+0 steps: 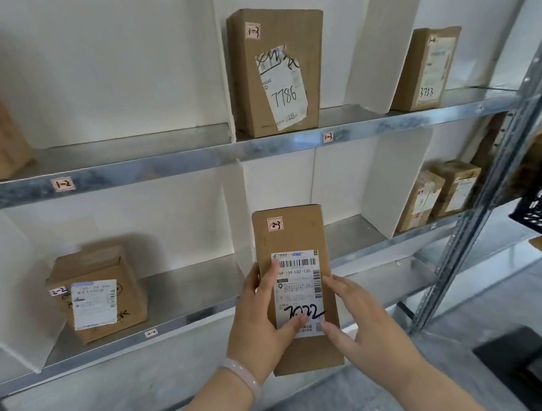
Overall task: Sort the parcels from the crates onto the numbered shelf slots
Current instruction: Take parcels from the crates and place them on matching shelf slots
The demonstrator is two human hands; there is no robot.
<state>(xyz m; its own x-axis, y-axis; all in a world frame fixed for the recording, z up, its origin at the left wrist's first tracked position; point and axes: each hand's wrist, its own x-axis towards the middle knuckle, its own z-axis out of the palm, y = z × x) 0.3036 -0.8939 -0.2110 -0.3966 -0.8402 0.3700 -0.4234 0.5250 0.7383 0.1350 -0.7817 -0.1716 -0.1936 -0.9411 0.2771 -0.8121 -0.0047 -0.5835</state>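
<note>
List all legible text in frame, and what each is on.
"1-2": upper shelf tag
"1-3": second upper tag; also sticker on tall box
"7786": tall box label
"3753": right upper box
"2-2": lower shelf tag; also lower-left box
"2-3", "EMS", "159-159-L02-130", "7022": held parcel
Fine print on labels, and lower-right boxes: too blurred.

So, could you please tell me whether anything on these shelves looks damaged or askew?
Yes: the label on the 1-3 parcel is torn, scribbled over and stuck on crooked. The 2-2 parcel sits at an angle.
</note>
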